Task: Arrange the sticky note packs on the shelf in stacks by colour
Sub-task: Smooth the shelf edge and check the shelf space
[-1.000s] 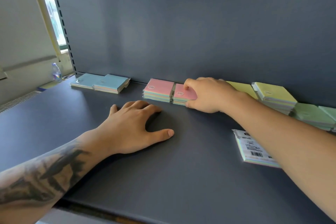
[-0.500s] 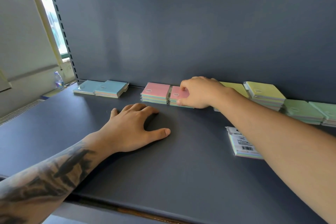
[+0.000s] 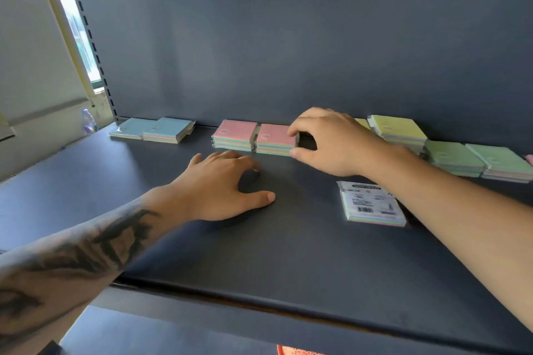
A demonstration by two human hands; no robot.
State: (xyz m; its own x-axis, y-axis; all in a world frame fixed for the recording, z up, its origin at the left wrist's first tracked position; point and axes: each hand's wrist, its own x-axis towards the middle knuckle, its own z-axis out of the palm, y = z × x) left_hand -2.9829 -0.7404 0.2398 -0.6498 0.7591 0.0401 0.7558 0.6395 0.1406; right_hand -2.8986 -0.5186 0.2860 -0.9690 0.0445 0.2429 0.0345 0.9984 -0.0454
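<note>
Right hand (image 3: 331,143) curled at pink stack (image 3: 275,140) edge, left hand (image 3: 222,187) flat on shelf (image 3: 259,253)

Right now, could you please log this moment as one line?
right hand: fingertips at right pink stack | left hand: flat on shelf | barcode-up pack: unsorted

Daylight blows out the window (image 3: 72,8) far left of the fingers; soft shadow pools under the left hand (image 3: 219,187) and beneath the right hand (image 3: 331,144) fingertips; shelf (image 3: 259,262) evenly lit, wide-angle bending at the edges, slight softness throughout
</note>
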